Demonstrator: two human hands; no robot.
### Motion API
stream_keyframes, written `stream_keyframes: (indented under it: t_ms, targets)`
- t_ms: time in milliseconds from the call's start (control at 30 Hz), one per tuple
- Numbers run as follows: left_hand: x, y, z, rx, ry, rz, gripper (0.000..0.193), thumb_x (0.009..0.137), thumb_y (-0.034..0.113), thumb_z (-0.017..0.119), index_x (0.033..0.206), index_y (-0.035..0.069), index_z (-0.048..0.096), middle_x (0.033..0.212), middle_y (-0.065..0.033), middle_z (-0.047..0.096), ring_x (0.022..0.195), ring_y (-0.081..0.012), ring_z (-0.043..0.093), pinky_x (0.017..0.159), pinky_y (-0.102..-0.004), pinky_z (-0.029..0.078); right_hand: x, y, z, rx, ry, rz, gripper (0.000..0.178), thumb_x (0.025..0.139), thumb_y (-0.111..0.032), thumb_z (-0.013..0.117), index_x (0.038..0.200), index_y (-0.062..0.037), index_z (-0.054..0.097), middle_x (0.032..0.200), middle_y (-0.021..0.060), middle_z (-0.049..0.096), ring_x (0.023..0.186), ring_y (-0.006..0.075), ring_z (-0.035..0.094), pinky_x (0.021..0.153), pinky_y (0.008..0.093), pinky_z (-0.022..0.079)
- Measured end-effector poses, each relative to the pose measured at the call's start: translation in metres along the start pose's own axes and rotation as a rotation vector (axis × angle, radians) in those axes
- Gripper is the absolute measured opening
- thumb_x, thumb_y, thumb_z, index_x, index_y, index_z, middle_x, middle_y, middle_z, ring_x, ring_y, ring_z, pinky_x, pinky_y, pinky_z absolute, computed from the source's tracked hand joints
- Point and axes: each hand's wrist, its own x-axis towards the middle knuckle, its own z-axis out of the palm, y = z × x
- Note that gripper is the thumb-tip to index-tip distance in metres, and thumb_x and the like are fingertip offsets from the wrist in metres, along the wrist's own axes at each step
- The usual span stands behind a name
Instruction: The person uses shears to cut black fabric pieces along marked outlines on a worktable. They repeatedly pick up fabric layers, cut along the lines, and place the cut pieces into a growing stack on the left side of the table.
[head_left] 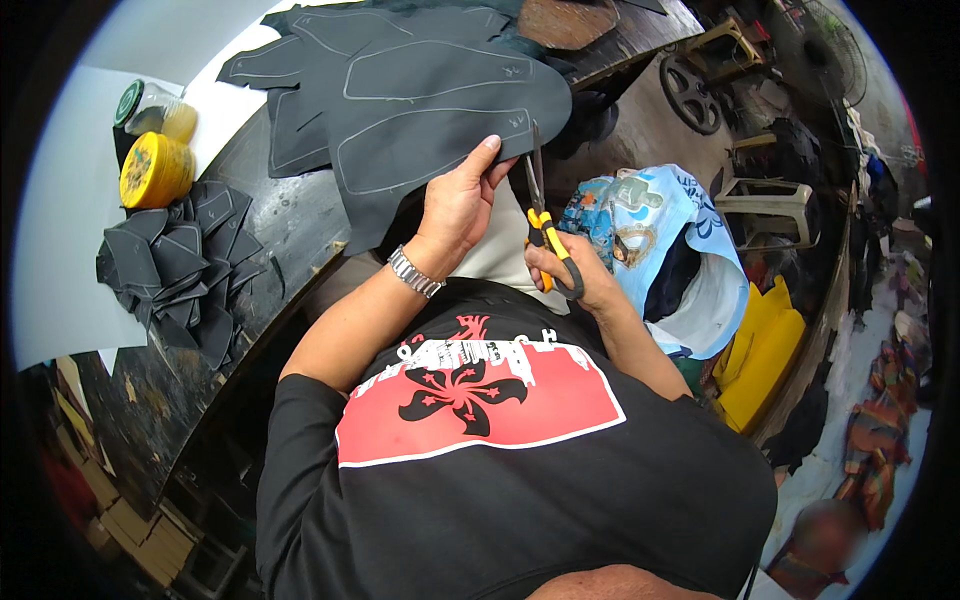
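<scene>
Dk grey sheet [450, 95] w/ pale outlines is at upper ctr, part over the table [270, 215], part past its edge. L to R: clear jar [165, 115] w/ green lid, next to yellow tub [157, 172]; just below, pile of small dk pcs [180, 270]. Then the sheet, lying by/over other outlined pcs [260, 68]. L hand [455, 205] pinches its lower R edge, thumb on top, other fingers partly hidden. Scissors [543, 220], yellow/blk handles, point up, blades slightly apart at the sheet's R end; can't tell if material's betw. them. R hand [580, 268] is wrapped round the handles. Further R: lt-blue printed bag [665, 215], yellow item [765, 350], pale plastic stool [770, 205].
</scene>
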Motion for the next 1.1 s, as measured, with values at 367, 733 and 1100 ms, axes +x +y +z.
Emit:
stream_keyframes:
  t_ms: [367,733,1100]
  targets:
    - [-0.009,-0.013,-0.009,0.128,-0.053,0.094,0.020,0.094,0.008,0.059,0.108,-0.007,0.061,0.114,-0.0142,0.063,0.106,-0.0209,0.061,0.100,-0.0352,0.050,0.011,0.003,0.010,0.230,0.021,-0.098,0.039,0.085,-0.041,0.072,0.088,-0.0041,0.058,0.068,-0.0002,0.055,0.057,0.0059,0.052,0.054,0.0201,0.043]
    - [-0.008,-0.012,-0.015,0.154,-0.067,0.088,0.019,0.094,0.006,0.059,0.108,-0.007,0.060,0.113,-0.0142,0.063,0.105,-0.0215,0.062,0.100,-0.0366,0.050,0.016,0.007,0.013,0.088,0.057,-0.135,0.041,0.084,-0.042,0.073,0.086,-0.0042,0.058,0.066,-0.0026,0.051,0.057,0.0047,0.049,0.054,0.0196,0.041]
    - [-0.006,-0.007,-0.016,0.153,-0.043,0.087,0.021,0.094,0.007,0.059,0.109,-0.007,0.061,0.112,-0.0135,0.063,0.104,-0.0204,0.062,0.100,-0.0358,0.050,0.006,0.008,0.015,0.119,0.099,-0.074,0.034,0.083,-0.032,0.076,0.074,-0.0047,0.059,0.052,-0.0034,0.049,0.042,0.0033,0.044,0.041,0.0196,0.035]
